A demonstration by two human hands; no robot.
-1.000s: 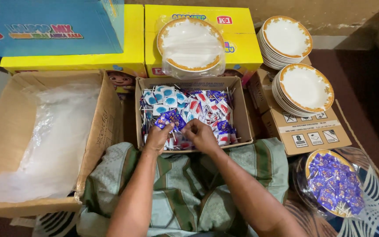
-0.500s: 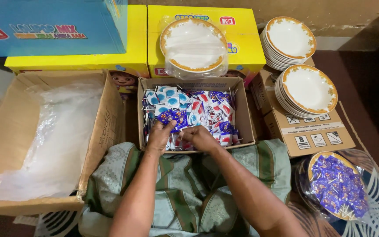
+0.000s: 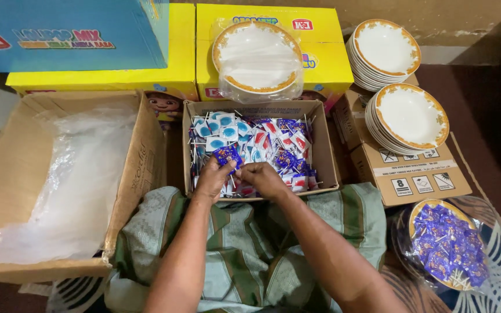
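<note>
Both bare forearms run up from the lower edge of the frame over a green striped cloth [image 3: 244,243] across the person's lap, converging at the near rim of a small open cardboard box [image 3: 325,156] in the centre. The left hand [image 3: 214,178] rests knuckles-up inside the box, its fingers curled and pinched shut on a purple-wrapped lollipop [image 3: 227,155] that it lifts just above the heap. The right hand [image 3: 264,178] lies just beside it, fingers bent together, its tips meeting the left hand's at the same wrapper; whether it truly grips the piece cannot be told. Under both hands the box is filled with a pile of lollipops [image 3: 268,145] in blue, red and purple wrappers, white sticks poking out. At the left of the frame stands a large open carton [image 3: 7,174] lined with clear plastic sheeting [image 3: 71,191]. Along the top sit yellow boxes [image 3: 320,52], with a blue box [image 3: 59,35] in the upper left and a plastic-wrapped plate [image 3: 257,58] on top at centre. At the upper right two stacks of white, gold-rimmed plates [image 3: 407,116] rest on a closed brown carton [image 3: 413,179]. In the lower right a wrapped plate of purple sweets [image 3: 447,243] lies on a patterned surface.
</note>
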